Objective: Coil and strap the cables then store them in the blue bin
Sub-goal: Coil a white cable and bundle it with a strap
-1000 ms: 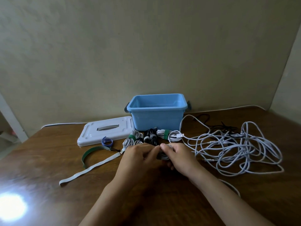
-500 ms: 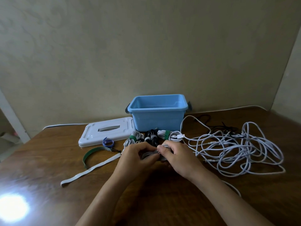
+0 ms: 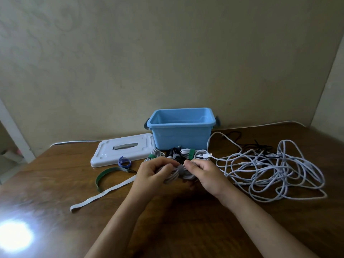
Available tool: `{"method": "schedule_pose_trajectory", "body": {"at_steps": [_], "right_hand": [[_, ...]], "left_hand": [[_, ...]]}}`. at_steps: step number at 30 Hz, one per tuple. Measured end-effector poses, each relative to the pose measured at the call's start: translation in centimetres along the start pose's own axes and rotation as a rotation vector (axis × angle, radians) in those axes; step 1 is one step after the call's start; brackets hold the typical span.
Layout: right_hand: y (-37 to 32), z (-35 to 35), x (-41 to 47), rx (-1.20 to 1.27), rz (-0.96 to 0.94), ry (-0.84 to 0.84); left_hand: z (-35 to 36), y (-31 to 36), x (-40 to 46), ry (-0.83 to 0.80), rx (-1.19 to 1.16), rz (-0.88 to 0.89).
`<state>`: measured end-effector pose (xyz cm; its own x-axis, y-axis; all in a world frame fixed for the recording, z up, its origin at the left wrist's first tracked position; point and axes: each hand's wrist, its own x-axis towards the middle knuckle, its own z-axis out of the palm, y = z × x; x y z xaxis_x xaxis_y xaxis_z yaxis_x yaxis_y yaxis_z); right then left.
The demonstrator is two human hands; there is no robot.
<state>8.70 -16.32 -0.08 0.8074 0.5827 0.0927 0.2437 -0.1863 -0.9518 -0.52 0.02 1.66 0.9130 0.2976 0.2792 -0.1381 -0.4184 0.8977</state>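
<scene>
Both hands hold one coiled white cable [image 3: 174,176] with a grey strap [image 3: 181,170] around its middle, just above the table. My left hand [image 3: 151,175] grips its left end; my right hand [image 3: 203,175] pinches the right end at the strap. Behind them lie strapped bundles: a white one with a green strap [image 3: 188,153], a black one [image 3: 174,152] and another white one [image 3: 156,153]. The open blue bin [image 3: 181,135] stands at the back, with nothing visible inside. A tangled heap of white cables [image 3: 270,168] spreads to the right.
The bin's white lid [image 3: 122,151] lies flat left of the bin. Loose straps lie left of my hands: a blue one [image 3: 124,162], a curved green one [image 3: 104,176] and a long grey one [image 3: 104,192]. Black cables [image 3: 258,147] lie behind the white heap.
The hands have drawn slightly apart and lifted the bundle, so the coiled cable and its grey strap now show between them. Everything on the table is unchanged.
</scene>
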Motion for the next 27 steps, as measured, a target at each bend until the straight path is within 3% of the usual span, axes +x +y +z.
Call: {"method": "schedule_pose_trajectory", "body": {"at_steps": [8, 14, 22, 27], "right_hand": [[-0.1, -0.2, 0.0, 0.052, 0.024, 0.020], [-1.7, -0.9, -0.1, 0.179, 0.000, 0.253], [-3.8, 1.6, 4.1, -0.551, -0.079, 0.401], [-2.8, 4.4, 5.8, -1.012, -0.054, 0.309]], "left_hand": [[0.3, 0.1, -0.1, -0.015, 0.035, 0.059], [-0.7, -0.8, 0.4, 0.188, 0.125, 0.122], [-0.8, -1.3, 0.5, 0.214, 0.240, 0.088], [-1.1, -1.9, 0.7, 0.176, 0.303, 0.072]]}}
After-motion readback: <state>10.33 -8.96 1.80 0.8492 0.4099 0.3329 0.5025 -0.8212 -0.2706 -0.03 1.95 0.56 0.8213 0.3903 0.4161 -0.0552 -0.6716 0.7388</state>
